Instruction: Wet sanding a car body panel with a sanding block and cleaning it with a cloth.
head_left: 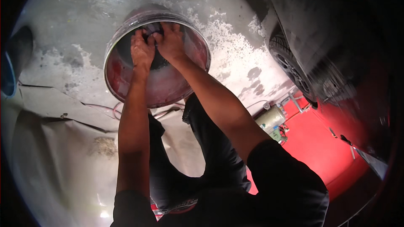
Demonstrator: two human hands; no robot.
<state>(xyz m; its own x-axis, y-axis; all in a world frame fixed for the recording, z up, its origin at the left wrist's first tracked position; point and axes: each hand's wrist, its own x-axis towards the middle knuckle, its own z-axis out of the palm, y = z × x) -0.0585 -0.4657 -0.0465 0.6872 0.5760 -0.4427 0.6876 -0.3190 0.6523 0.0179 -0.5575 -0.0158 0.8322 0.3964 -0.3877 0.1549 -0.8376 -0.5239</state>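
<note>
A large round bucket (110, 85) with a pale, worn rim and red-stained inner walls stands in front of my legs. Both of my hands reach down into it, side by side near its far wall. Between them is a dark, greyish piece (154, 28), perhaps cloth or a pad; its kind is not clear. My left hand (142, 50) has its fingers curled at the piece's left side. From the right, my right hand (170, 44) bends its fingers over it, with the thumb close to the left hand. The lower bucket holds something dark, partly hidden by my forearms.
To the right stands a dark car with its wheel (290, 65) near the floor. A red panel (315, 151) and a beige cylinder (271, 118) with fittings lie nearer. At far left is a blue-rimmed container (8, 75). Creased sheeting (54, 155) covers the floor at left.
</note>
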